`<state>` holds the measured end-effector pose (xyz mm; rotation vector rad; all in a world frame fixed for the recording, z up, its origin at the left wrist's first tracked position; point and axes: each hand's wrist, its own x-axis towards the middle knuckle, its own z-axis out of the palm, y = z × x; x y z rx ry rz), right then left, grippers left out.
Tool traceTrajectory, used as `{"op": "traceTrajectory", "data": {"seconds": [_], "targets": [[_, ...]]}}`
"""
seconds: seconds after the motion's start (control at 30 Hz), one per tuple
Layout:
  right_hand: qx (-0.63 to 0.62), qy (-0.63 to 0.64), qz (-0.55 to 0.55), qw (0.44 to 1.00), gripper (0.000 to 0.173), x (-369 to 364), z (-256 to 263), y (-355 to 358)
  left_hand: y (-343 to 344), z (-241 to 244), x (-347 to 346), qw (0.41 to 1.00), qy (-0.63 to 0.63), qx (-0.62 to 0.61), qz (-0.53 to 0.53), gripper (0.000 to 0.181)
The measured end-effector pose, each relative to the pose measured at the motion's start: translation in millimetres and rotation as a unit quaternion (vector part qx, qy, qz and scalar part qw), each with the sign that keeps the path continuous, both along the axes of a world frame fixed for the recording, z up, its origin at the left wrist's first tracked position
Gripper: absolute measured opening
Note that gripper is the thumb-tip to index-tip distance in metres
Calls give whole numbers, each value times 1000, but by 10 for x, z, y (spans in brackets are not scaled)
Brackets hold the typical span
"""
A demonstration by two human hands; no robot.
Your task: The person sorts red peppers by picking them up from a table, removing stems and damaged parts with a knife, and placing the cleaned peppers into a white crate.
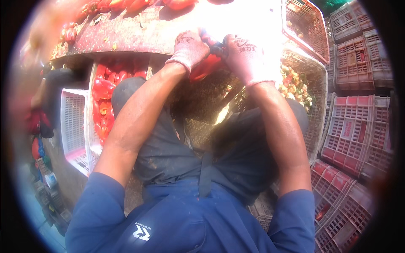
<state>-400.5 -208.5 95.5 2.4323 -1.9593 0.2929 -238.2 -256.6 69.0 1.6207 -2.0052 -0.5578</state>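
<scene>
Both my hands wear pale knit gloves with dark fingertips, and they meet at the sunlit edge of the work table. A glossy red bell pepper [204,68] hangs just below the tabletop, gripped by my left hand [193,46]. Against the pepper's right end rest the curled fingers of my right hand [243,55]. Glare and the glove hide whether that hand holds something more. Under the hands, between my knees, a shaded brown surface shows.
Red peppers fill a crate [90,110] by my left knee, beside a white plastic crate [74,123]. Whole peppers [126,4] line the table [126,34]. At right, a crate [318,85] holds pepper cores [292,85], near stacked crates [348,126]. Another person's dark sleeve [58,85] shows at left.
</scene>
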Motion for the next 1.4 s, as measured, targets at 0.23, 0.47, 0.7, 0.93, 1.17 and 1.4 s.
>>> {"op": "traceTrajectory", "data": {"seconds": [0.23,0.47,0.7,0.93,1.17,1.4], "targets": [[12,-9,-14,1000,28,45,-102,-49,-28,8,19,997,-23,75,5,22],[29,-22,-15,999,30,69,-214,-93,-19,-55,31,996,-25,83,25,23],[31,-169,-22,985,35,80,-593,-319,-9,-21,68,990,81,102,58,29],[41,-302,-23,952,36,29,-1085,-401,41,9,14,985,97,129,69,25],[35,-195,-46,979,37,105,-741,-262,-18,-93,45,984,89,135,78,21],[19,-95,-74,992,41,115,-531,-144,21,-4,-32,987,70,123,77,21]]}}
